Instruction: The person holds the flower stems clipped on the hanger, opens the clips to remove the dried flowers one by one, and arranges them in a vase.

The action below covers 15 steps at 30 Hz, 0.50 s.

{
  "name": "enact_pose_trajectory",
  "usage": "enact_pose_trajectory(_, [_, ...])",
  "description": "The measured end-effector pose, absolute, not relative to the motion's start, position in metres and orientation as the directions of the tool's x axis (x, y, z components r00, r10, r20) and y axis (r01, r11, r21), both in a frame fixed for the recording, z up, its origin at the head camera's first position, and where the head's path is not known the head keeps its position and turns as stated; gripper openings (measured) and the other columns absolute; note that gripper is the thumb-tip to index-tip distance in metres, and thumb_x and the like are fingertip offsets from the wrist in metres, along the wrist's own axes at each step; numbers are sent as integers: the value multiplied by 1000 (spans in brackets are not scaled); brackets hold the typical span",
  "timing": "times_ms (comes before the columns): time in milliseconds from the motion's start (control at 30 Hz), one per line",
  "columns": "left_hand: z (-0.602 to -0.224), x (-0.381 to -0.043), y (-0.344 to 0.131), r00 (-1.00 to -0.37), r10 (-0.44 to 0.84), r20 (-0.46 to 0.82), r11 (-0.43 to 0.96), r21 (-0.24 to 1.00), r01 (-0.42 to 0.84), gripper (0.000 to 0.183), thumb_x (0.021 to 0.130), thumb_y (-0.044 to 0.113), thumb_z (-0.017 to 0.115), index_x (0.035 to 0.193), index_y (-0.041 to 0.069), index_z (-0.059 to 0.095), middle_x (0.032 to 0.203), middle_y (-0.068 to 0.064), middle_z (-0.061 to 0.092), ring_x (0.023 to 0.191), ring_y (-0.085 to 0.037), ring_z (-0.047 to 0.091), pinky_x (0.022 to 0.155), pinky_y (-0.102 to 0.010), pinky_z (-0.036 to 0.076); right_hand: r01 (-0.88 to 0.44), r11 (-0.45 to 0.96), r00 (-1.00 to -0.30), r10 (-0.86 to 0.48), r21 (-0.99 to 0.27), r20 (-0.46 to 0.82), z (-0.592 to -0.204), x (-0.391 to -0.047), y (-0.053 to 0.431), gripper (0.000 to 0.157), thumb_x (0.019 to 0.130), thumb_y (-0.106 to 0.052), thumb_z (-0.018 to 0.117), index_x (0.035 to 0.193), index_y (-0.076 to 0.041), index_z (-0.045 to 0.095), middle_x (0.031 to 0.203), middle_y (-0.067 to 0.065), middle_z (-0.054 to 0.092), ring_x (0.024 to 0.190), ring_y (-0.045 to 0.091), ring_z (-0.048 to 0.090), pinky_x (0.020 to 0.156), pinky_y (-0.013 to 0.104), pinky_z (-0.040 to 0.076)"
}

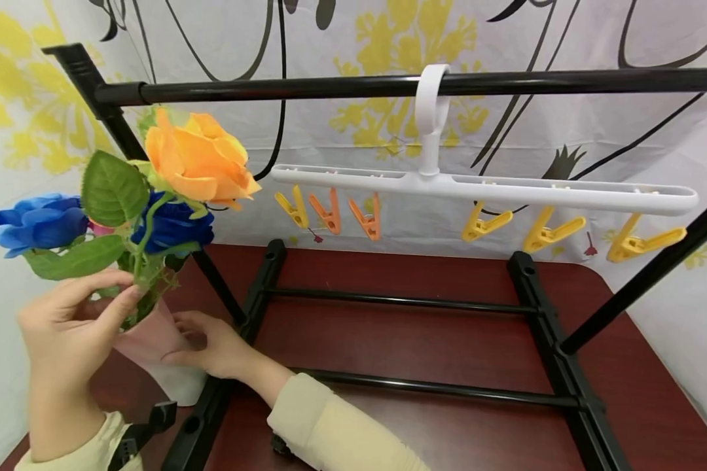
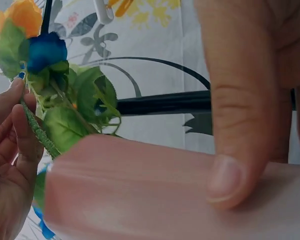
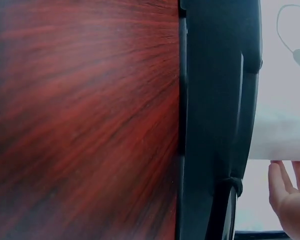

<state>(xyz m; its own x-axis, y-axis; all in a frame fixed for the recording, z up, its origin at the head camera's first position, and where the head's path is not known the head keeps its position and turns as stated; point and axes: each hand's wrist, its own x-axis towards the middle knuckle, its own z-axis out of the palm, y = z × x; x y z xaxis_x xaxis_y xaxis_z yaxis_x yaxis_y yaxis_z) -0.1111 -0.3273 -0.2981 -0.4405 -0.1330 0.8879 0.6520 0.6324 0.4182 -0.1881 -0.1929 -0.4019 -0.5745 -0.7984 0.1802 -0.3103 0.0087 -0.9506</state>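
Observation:
In the head view my left hand (image 1: 73,327) pinches the green stem of an orange artificial rose (image 1: 197,160) between thumb and fingertips, just above a pink-and-white flowerpot (image 1: 150,340). My right hand (image 1: 212,343) grips that pot from its right side; the pot leans. Blue roses (image 1: 40,222) and green leaves (image 1: 114,190) surround the orange one. The left wrist view has my left hand (image 2: 12,135) on the stem and my right thumb (image 2: 240,125) against the pot (image 2: 135,185). My right hand (image 3: 292,200) touches the pot's white lower part (image 3: 280,135) in the right wrist view.
A black rack stands on the dark red table (image 1: 400,333), its top bar (image 1: 342,85) carrying a white hanger (image 1: 489,186) with several yellow and orange clips (image 1: 485,224). The rack's left foot (image 1: 203,418) lies close to the pot. Behind hangs a patterned cloth (image 1: 330,39).

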Motion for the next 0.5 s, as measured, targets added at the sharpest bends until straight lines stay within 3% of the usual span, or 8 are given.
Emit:
enact_pose_trajectory(100, [-305, -109, -330, -462, -182, 868, 627, 464, 626, 6, 82, -11, 71, 86, -13, 73, 92, 21, 70, 56, 12, 52, 54, -2, 38, -298, 33, -567, -810, -954, 149, -401, -186, -195, 61, 94, -15, 69, 149, -18, 43, 146, -2, 52, 128, 2, 52, 102, 17, 44])
enact_pose_trajectory(200, [-310, -107, -332, -482, -220, 848, 610, 505, 611, 13, 81, -17, 67, 89, -10, 74, 93, 18, 70, 65, 11, 61, 60, -2, 46, -324, 99, -565, -818, -941, 108, -397, -184, -197, 65, 93, -20, 70, 151, -23, 40, 145, -7, 52, 126, 0, 53, 99, 16, 45])
enact_pose_trajectory(333, [-314, -106, -335, -505, -230, 832, 606, 528, 594, 17, 81, -19, 67, 90, -7, 74, 94, 16, 69, 74, 9, 65, 65, -2, 48, -406, 209, -604, -792, -890, 90, -393, -183, -197, 65, 92, -29, 73, 149, -23, 43, 140, -9, 57, 122, 0, 55, 94, 13, 45])
enact_pose_trajectory(500, [-315, -104, -338, -559, -168, 812, 711, 492, 502, 20, 77, -20, 70, 87, -3, 74, 96, 27, 66, 78, 15, 61, 67, 0, 46, -439, 237, -636, -764, -867, 113, -393, -183, -196, 61, 91, -32, 74, 146, -23, 49, 136, -10, 61, 119, -2, 58, 91, 10, 45])
